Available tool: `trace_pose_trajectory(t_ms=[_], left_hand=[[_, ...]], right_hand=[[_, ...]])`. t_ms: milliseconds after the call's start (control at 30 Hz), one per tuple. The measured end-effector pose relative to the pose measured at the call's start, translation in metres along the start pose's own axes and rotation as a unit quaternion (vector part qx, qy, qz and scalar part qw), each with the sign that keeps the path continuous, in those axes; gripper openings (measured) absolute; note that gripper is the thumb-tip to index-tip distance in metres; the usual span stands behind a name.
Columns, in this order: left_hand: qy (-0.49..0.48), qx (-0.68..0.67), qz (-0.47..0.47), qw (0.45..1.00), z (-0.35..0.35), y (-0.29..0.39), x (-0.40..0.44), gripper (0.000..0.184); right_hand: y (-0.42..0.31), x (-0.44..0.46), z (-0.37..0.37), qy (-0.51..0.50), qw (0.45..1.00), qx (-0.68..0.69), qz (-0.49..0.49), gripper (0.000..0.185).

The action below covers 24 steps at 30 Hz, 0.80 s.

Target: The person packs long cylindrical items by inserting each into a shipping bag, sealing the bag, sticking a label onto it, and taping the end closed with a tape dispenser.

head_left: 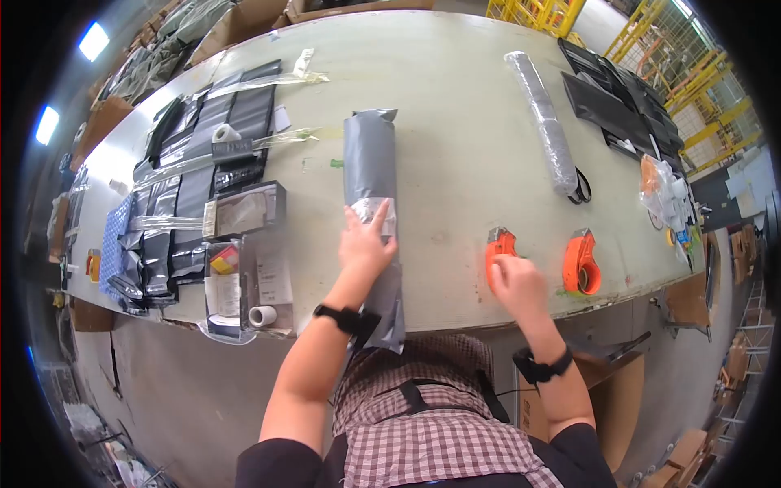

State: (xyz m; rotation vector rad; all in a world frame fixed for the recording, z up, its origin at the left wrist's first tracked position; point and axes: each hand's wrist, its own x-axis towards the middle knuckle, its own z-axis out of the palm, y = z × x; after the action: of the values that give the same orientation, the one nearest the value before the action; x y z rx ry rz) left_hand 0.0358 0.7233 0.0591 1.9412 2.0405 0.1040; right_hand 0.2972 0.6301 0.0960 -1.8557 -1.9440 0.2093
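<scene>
A long grey poly mailer package [370, 159] lies lengthwise on the table in front of me, its near end reaching over the table edge. My left hand [368, 244] rests on it with the fingers spread, over a pale label [374, 210]. To the right, my right hand [518, 285] is closed around the near part of an orange tape dispenser [502, 241]; the fingertips are partly hidden. Beside it on the table stands a second orange tape dispenser [582, 264].
Taped stacks of black mailer bags [244, 114] cover the left side, with a document tray [244, 220] and tape roll [262, 315] nearer me. A plastic-wrapped roll [541, 122] lies at right, before more black bags [610, 102]. A cardboard box [614, 398] stands below the edge.
</scene>
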Motion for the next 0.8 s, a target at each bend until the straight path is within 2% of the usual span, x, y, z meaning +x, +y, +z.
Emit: trace_pose_trajectory(t_ms=[33, 100, 167, 200, 233, 300, 333, 367, 400, 433, 467, 500, 633, 733, 767, 800], left_hand=[[-0.003, 0.01, 0.013, 1.0, 0.004, -0.006, -0.018, 0.07], [-0.004, 0.015, 0.033, 0.999, 0.007, -0.018, -0.054, 0.07], [-0.01, 0.008, 0.052, 0.999, 0.007, -0.03, -0.089, 0.07], [-0.01, 0.056, 0.063, 0.996, 0.005, -0.034, -0.104, 0.071], [-0.007, 0.102, 0.072, 0.992, -0.001, -0.036, -0.118, 0.073], [0.056, 0.074, 0.121, 0.988, -0.023, -0.037, -0.132, 0.075], [0.115, 0.001, 0.162, 0.98, -0.042, -0.032, -0.134, 0.076], [0.171, -0.07, 0.203, 0.962, -0.053, -0.032, -0.136, 0.078], [0.05, -0.247, 0.196, 0.948, -0.054, -0.036, -0.142, 0.075], [-0.071, -0.415, 0.18, 0.889, -0.052, -0.039, -0.147, 0.072], [-0.185, -0.566, 0.158, 0.788, -0.053, -0.042, -0.151, 0.07], [-0.328, -0.599, 0.078, 0.726, -0.076, -0.041, -0.162, 0.055], [-0.309, -0.755, -0.088, 0.571, -0.068, -0.068, -0.212, 0.037], [-0.25, -0.726, -0.086, 0.635, -0.031, -0.107, -0.226, 0.031], [-0.168, -0.668, -0.09, 0.719, -0.023, -0.109, -0.228, 0.025], [-0.162, -0.668, -0.114, 0.717, -0.025, -0.113, -0.229, 0.023]], right_hand=[[0.011, -0.011, -0.008, -0.051, 0.993, -0.102, 0.03, 0.023], [0.026, -0.023, -0.014, -0.145, 0.941, -0.294, 0.08, 0.031], [0.038, -0.022, 0.017, -0.142, 0.955, -0.255, 0.055, 0.039], [0.045, -0.024, 0.037, -0.142, 0.96, -0.236, 0.041, 0.043], [0.047, -0.023, 0.048, -0.141, 0.974, -0.161, 0.078, 0.045], [0.039, -0.03, 0.039, -0.16, 0.985, 0.056, 0.031, 0.044], [0.026, -0.032, 0.024, -0.167, 0.972, 0.165, 0.005, 0.043], [0.0, -0.039, -0.003, -0.214, 0.959, 0.174, -0.06, 0.041], [-0.015, -0.048, -0.012, -0.261, 0.933, 0.204, -0.141, 0.042], [-0.03, -0.052, -0.018, -0.307, 0.893, 0.225, -0.24, 0.04], [-0.043, -0.057, -0.015, -0.258, 0.861, 0.275, -0.341, 0.037], [-0.055, -0.062, -0.018, -0.269, 0.856, 0.269, -0.35, 0.037], [-0.075, -0.075, -0.009, -0.375, 0.803, 0.258, -0.384, 0.039], [-0.1, -0.091, 0.0, -0.353, 0.811, 0.312, -0.348, 0.041], [-0.101, -0.095, 0.001, -0.412, 0.808, 0.28, -0.316, 0.043], [-0.104, -0.101, -0.001, -0.449, 0.799, 0.289, -0.276, 0.043]])
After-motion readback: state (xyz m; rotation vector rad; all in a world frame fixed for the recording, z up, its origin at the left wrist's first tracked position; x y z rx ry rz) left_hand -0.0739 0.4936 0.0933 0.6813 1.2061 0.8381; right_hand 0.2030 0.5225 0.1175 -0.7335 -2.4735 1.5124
